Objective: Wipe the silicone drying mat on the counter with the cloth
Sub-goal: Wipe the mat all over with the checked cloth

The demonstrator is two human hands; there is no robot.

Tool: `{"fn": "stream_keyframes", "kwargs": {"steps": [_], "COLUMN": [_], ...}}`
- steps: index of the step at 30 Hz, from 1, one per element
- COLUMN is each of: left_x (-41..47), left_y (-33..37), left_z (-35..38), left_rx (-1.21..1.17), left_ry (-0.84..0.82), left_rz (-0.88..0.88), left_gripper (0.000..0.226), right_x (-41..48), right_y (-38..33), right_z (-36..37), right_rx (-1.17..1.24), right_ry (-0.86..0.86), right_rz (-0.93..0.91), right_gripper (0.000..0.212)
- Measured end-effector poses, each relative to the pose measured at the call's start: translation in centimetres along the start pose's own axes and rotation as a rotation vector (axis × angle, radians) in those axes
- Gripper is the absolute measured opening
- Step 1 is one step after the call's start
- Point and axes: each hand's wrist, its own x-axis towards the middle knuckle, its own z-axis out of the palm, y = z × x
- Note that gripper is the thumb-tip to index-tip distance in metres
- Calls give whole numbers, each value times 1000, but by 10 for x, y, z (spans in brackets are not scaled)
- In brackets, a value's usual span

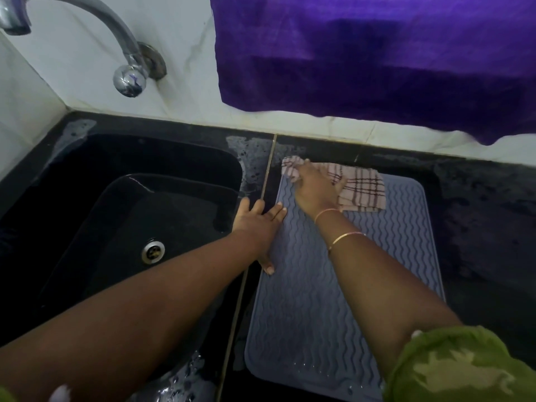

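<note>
A grey-blue silicone drying mat (319,300) with wavy ridges lies on the black counter, right of the sink. A pink checked cloth (362,188) rests on the mat's far end. My right hand (314,188) presses flat on the cloth at the mat's far left corner, fingers gripping a bunched part of it. My left hand (258,224) lies flat with fingers spread on the mat's left edge, holding nothing.
A black sink (87,175) with a metal drain (153,250) sits on the left, under a chrome tap (127,74). Water drops lie on the counter (487,216). A purple cloth (377,59) hangs over the white tiled wall behind.
</note>
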Motion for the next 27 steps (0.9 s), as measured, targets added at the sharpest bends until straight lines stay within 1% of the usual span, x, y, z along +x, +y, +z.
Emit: {"fn": "stream_keyframes", "kwargs": {"steps": [2,5,8,10,12,15,18,20,22,25,27], "left_x": [0,-1,-1,-2,-4,-5,-7,-9,-13,-20,-23], "left_y": [-1,-1,-1,0,1,0,-1,-2,-2,0,3], "left_z": [-1,-2,-4,-4,-4,-4,-2,4,12,18,18], "left_rx": [-19,-19,6,15,10,20,50,51,-2,-7,10], "left_ry": [-11,-26,-9,-1,6,3,53,117,172,195,219], "left_rz": [6,19,27,24,18,9,3,-16,-56,-94,-105], "left_gripper": [134,132,122,121,128,131,130,126,117,105,103], "right_x": [-15,-40,-66,-62,-41,-6,-6,-27,-55,-85,-85], "right_y": [-1,8,14,17,18,11,1,-1,0,6,10], "right_z": [3,-2,-2,-4,-5,-9,-9,-8,-3,2,0], "right_rx": [-39,-83,-87,-121,-123,-38,-115,-161,-176,-158,-137], "right_ry": [-48,-62,-66,-115,-135,-165,-164,-126,-95,-91,-118], "right_rz": [-116,-259,-339,-356,-367,-295,-250,-280,-323,-349,-371], "right_gripper": [47,47,51,60,66,59,55,56,58,62,63]}}
